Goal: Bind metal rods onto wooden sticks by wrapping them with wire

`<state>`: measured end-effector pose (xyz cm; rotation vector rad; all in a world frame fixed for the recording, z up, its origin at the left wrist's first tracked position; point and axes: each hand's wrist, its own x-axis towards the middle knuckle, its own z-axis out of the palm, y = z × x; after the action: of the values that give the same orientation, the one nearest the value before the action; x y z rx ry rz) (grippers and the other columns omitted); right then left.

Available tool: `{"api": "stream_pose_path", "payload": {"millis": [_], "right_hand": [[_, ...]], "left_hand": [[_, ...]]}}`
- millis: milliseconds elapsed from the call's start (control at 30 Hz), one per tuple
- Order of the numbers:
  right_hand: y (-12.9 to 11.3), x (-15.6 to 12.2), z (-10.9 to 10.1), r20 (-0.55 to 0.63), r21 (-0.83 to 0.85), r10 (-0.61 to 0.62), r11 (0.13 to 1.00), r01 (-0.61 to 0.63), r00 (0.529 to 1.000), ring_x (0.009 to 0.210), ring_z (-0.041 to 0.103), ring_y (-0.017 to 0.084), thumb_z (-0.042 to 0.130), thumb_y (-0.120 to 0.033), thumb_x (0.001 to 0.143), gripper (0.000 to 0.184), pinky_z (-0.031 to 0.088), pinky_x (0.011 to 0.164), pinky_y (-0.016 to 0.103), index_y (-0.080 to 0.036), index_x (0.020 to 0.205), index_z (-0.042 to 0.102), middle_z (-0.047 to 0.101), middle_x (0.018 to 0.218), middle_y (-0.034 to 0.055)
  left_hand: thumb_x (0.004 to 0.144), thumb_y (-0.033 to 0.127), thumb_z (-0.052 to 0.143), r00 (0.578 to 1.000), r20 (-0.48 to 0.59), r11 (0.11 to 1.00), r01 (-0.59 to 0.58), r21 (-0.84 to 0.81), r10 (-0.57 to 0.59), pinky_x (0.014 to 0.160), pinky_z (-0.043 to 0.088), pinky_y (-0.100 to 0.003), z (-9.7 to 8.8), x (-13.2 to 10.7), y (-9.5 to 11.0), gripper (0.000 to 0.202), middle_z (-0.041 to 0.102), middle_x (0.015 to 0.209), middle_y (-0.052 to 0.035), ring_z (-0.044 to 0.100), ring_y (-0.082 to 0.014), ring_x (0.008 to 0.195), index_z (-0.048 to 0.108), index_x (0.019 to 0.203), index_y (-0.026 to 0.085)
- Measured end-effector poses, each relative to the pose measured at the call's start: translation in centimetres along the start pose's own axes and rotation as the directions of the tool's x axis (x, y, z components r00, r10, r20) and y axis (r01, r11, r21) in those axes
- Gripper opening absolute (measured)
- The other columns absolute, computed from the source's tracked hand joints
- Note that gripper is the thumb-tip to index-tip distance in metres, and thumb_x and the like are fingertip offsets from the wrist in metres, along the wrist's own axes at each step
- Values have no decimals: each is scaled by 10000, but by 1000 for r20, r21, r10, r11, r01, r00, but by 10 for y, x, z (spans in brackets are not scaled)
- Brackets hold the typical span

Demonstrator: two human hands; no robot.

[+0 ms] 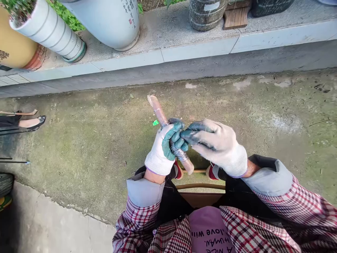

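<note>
My left hand (pixel 168 144), in a white glove with a green coated palm, is wrapped round a short, pale brown stick (pixel 158 110). The stick slants from upper left to lower right, and both its ends stick out past the fist. Shiny, thin wire or line seems to be wound round its middle, partly hidden by my fingers. My right hand (pixel 218 144), gloved alike, is closed in a pinch beside the left fingers. Whatever lies between its fingertips is too fine to make out.
A tiled ledge (pixel 195 52) runs across the top, carrying a white pot (pixel 110 24), a ribbed planter (pixel 52 31) and a dark container (pixel 206 14). A green scrap (pixel 155 122) lies on the concrete floor. At the left is another person's foot in a black shoe (pixel 39 122).
</note>
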<state>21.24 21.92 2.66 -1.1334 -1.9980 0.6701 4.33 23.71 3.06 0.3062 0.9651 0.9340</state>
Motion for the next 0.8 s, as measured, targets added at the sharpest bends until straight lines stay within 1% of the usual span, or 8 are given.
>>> {"api": "stream_pose_path", "payload": {"millis": [67,133,233,433,567,667,733,800], "right_hand": [[-4,2,-1,-32,315,216,929,-195,976,743,668,179,581,-280,955,191,516,670,304,-208,1026,743,736,915,59],[-6,5,0,29,541,443,747,-386,896,633,643,154,601,-317,936,205,519,593,283,-190,1040,725,716,825,35],[-1,9,2,132,625,533,610,-487,836,537,575,121,704,-336,838,192,481,506,250,-165,926,725,683,729,9],[4,7,1,70,416,466,790,-450,882,626,597,134,671,-289,849,123,461,567,243,-180,878,720,693,747,3],[1,4,-5,19,13,277,961,-277,961,698,629,162,598,-239,875,123,438,637,272,-196,895,711,706,798,22],[1,3,-5,21,-260,165,953,-154,986,681,615,177,562,-282,904,174,385,602,287,-194,917,713,691,782,45],[1,2,-3,23,-285,167,946,-154,986,667,606,172,552,-281,908,184,373,593,286,-189,911,711,688,774,45],[0,3,0,25,-141,241,962,-236,970,649,594,153,567,-258,881,155,390,594,271,-184,870,703,678,750,24]], "left_hand": [[742,297,733,993,-14,987,-119,109,121,395,426,-207,0,-4,3,186,374,462,104,378,-66,363,577,758,198],[727,299,742,976,-35,946,-199,256,215,416,467,-234,0,-9,5,171,455,492,84,448,-86,393,620,785,194],[694,300,760,950,-69,858,-242,453,305,410,475,-245,3,-14,4,178,556,565,51,518,-104,428,653,785,190],[688,266,741,924,-99,771,-244,588,369,404,455,-226,13,-17,2,135,625,611,20,533,-102,448,684,775,181],[675,259,749,929,-121,782,-218,585,350,388,441,-212,11,-15,4,141,611,597,26,532,-99,436,673,766,182],[684,284,733,962,-99,840,-171,515,256,391,462,-234,7,-13,5,159,567,556,45,524,-111,413,652,784,190],[688,301,732,970,-85,855,-156,495,226,393,466,-246,6,-12,6,171,537,529,56,517,-118,399,642,784,193],[694,295,736,960,-87,816,-176,551,266,388,443,-239,5,-13,5,160,546,530,50,517,-119,404,651,778,189]]}}
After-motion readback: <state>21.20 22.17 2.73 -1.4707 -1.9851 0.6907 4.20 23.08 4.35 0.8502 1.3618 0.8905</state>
